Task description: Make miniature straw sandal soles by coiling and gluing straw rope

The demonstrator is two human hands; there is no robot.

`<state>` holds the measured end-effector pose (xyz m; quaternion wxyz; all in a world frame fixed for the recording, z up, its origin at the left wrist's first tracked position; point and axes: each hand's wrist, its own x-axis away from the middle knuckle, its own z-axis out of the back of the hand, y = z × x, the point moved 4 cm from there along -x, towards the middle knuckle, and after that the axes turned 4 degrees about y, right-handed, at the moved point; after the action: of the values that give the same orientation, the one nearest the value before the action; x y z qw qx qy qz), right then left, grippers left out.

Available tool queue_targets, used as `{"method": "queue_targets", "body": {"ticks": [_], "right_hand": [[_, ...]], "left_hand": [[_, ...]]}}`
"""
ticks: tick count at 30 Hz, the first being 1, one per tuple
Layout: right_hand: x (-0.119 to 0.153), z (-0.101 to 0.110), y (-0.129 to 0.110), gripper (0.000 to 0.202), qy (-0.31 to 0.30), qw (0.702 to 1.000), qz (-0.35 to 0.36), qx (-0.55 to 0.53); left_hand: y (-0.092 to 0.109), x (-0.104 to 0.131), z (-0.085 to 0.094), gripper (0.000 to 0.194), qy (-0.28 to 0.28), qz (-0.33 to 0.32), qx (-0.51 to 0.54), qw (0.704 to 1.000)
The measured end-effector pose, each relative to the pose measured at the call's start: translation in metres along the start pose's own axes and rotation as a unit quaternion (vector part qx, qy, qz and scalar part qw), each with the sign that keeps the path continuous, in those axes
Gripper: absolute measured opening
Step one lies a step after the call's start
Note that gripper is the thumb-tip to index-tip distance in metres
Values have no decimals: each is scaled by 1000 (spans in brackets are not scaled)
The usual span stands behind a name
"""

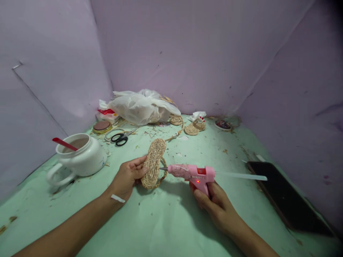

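Note:
My left hand (pixel 130 175) grips a small sole-shaped piece of coiled braided straw (pixel 153 166) by its left edge, tilted up off the table. A loose length of straw braid (pixel 164 171) curves along its right side. My right hand (pixel 214 201) is wrapped around the handle of a pink glue gun (pixel 191 173), whose red light glows. The gun's metal nozzle points left and meets the right edge of the straw sole; whether it touches is hard to tell. A translucent glue stick (pixel 241 175) sticks out of the gun's back.
A white mug (pixel 88 157) with a red stick stands at left, near black-handled scissors (pixel 120 138) and a round tin (pixel 102 126). Behind lie a plastic bag (pixel 142 107) and small straw pieces (pixel 191 129). A dark phone (pixel 286 196) lies at right. Purple walls surround the green tabletop.

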<state>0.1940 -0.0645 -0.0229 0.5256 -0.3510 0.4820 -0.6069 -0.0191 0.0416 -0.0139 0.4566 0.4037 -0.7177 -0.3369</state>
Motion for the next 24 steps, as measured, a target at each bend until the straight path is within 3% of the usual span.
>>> {"method": "queue_targets", "body": {"ticks": [10,24], "right_hand": [[0,1,2,35,14,1000,-12,3],[-1,3,3,30,24,1000,-3,-11]], "left_hand": [[0,1,-1,66,24,9,4,1000],[-1,-1,0,58,-22,-19,-38,999]]}}
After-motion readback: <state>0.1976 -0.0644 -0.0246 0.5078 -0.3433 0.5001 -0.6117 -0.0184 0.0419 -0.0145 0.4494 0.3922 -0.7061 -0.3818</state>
